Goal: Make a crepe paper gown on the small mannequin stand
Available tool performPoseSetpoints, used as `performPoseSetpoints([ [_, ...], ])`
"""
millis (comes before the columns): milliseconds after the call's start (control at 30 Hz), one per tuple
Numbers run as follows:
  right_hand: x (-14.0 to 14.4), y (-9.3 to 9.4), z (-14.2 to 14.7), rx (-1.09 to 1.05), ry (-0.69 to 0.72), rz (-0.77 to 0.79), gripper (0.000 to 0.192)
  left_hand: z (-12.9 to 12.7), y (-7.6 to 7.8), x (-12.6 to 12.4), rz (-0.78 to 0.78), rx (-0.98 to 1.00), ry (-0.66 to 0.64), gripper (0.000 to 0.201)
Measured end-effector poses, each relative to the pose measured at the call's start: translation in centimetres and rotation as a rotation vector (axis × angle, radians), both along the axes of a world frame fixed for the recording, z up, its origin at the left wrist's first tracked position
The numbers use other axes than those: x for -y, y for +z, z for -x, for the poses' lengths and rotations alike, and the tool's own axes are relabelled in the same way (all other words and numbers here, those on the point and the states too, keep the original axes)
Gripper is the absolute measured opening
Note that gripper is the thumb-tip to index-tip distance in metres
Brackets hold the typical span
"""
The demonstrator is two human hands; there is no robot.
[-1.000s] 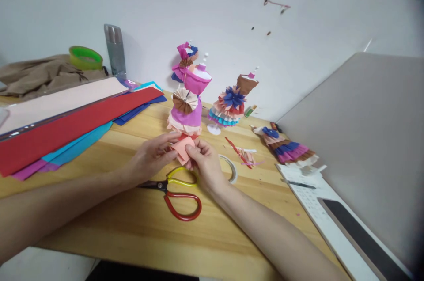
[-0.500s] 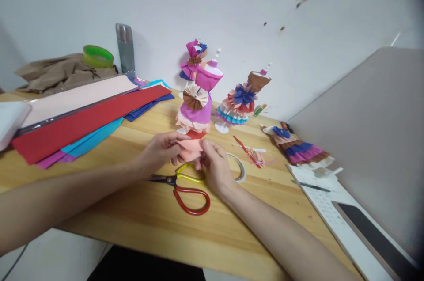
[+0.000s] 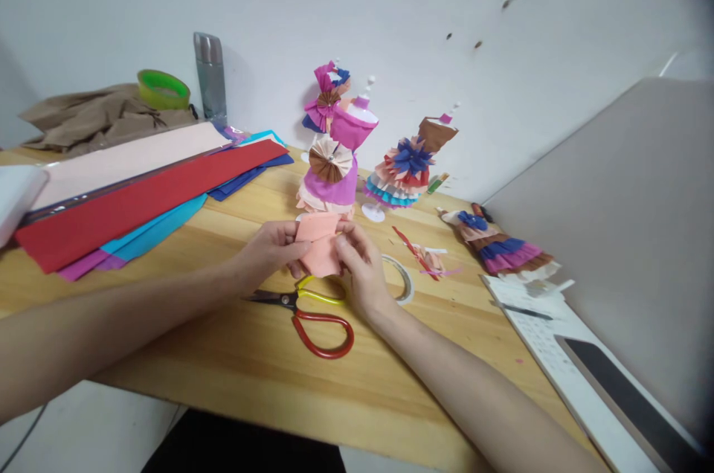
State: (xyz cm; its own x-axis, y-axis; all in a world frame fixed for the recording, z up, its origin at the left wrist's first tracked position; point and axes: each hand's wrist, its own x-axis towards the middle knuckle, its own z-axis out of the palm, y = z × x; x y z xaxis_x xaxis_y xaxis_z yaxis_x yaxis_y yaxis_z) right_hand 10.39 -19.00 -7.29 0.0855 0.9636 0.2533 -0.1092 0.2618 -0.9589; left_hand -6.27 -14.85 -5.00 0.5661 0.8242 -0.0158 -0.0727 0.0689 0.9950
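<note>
Between both hands is a folded piece of peach crepe paper (image 3: 322, 256), raised over the table with a crease across it. My left hand (image 3: 272, 248) pinches its left edge, and my right hand (image 3: 361, 265) grips the right edge with the thumb on the front face. Just below lie scissors (image 3: 288, 300) with one yellow and one red handle loop, partly behind my right hand. A roll of tape (image 3: 409, 281) lies flat to the right of that hand. Right behind the paper stands a mini dress form (image 3: 351, 127) in a magenta and purple paper dress with a pleated rosette.
Two more dressed forms, one with a brown top (image 3: 438, 135), stand near the wall. Red (image 3: 150, 205) and other coloured paper sheets lie left, by a bottle (image 3: 210, 79) and green tape (image 3: 163, 90). Paper scraps (image 3: 429, 259), a keyboard (image 3: 538, 332) and a phone (image 3: 625, 399) are right.
The peach paper has been turned up and opened out, so more of its face shows. Both hands keep hold of it, with the right fingers shifted along its edge.
</note>
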Motion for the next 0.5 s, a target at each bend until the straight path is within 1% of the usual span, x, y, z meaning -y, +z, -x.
performPoseSetpoints([
  [100,-0.22,-0.2,0.08,0.023,-0.015,0.066,0.026,-0.16,-0.08,-0.01,0.009,-0.006,-0.025,0.026],
  [167,-0.25,-0.22,0.06,0.004,-0.006,0.099,0.026,-0.22,-0.05,0.02,0.026,-0.012,-0.046,0.031],
  [267,-0.16,0.02,-0.07,0.01,0.011,0.08,0.025,-0.23,0.13,0.06,0.032,-0.045,-0.05,0.032],
  [367,-0.07,0.42,-0.16,0.082,-0.035,0.05,0.025,-0.25,0.34,0.05,0.027,-0.093,-0.033,0.026],
  [500,-0.08,0.75,-0.01,0.016,-0.076,0.133,0.027,-0.15,0.32,-0.03,0.011,-0.143,-0.11,0.016],
])
